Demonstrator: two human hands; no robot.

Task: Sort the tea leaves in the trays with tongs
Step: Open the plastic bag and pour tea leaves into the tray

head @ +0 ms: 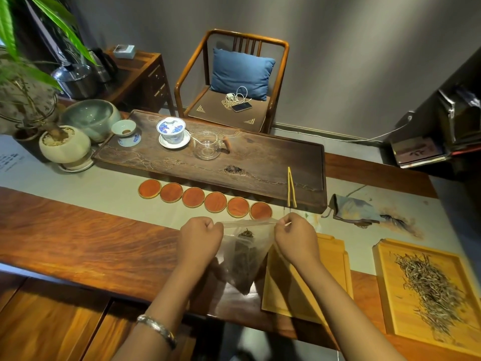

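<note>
A clear plastic bag [244,259] with dark tea leaves inside hangs over the table's front edge. My left hand [201,237] pinches its top left corner and my right hand [295,237] pinches its top right corner, stretching the top edge between them. Under my right forearm lies a bare bamboo tray [335,261]. A second bamboo tray [385,261] at the right holds a heap of pale, thin tea leaves [429,282]. Yellow tongs [291,187] lie on the right end of the dark wooden tea tray [260,155], untouched.
A row of several round red coasters [205,198] lies just beyond my hands. On the tea tray stand a lidded porcelain cup [173,132] and a glass pitcher [208,145]. Potted plants [63,144] stand far left, a cloth pouch [356,208] right, a chair [234,82] behind.
</note>
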